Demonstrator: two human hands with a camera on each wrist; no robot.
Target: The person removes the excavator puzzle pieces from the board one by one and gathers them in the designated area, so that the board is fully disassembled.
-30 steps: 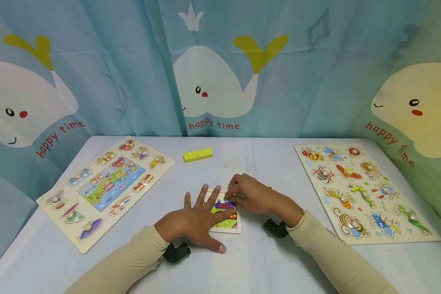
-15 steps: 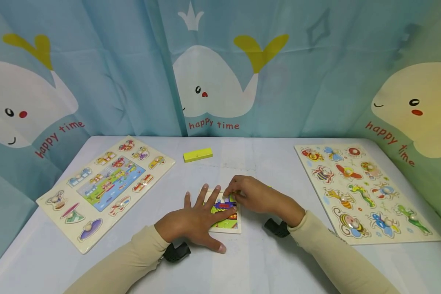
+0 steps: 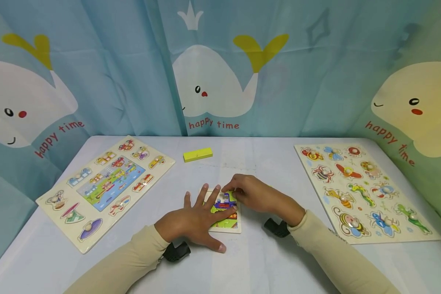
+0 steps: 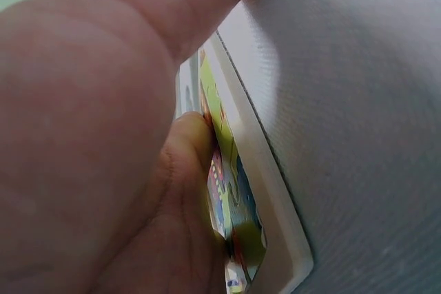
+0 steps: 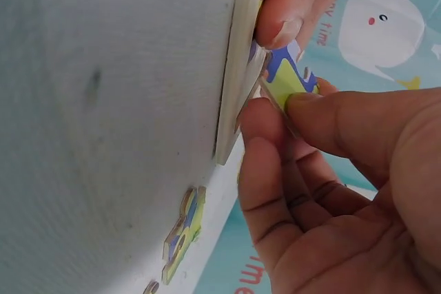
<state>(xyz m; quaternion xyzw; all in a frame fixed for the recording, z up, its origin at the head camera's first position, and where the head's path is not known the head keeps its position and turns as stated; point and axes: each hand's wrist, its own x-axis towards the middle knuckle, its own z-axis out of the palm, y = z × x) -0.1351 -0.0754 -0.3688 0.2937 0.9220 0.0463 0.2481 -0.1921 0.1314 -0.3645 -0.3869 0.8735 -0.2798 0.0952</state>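
A small jigsaw tray (image 3: 240,229) with a pale rim and a colourful train picture lies on the table in front of me. My left hand (image 3: 195,223) rests across it, fingers spread straight, partly covering the picture. In the left wrist view the tray's edge (image 4: 265,160) runs beside the palm and fingers. At the tray's far right corner my right hand (image 3: 255,194) pinches a jigsaw piece (image 5: 281,86), green and blue, between thumb and fingers. The right wrist view has this piece tilted at the tray, next to a left fingertip (image 5: 286,29).
A loose jigsaw piece (image 5: 185,232) lies on the table beyond the tray, with part of another below it. A vehicle knob puzzle (image 3: 106,190) lies at left, an insect knob puzzle (image 3: 364,192) at right. A yellow box (image 3: 198,155) stands farther back, before a whale-print curtain (image 3: 132,81).
My right hand has shifted slightly left along the tray's far edge, and the green and blue piece has come into view under its fingers. My left hand has stayed put.
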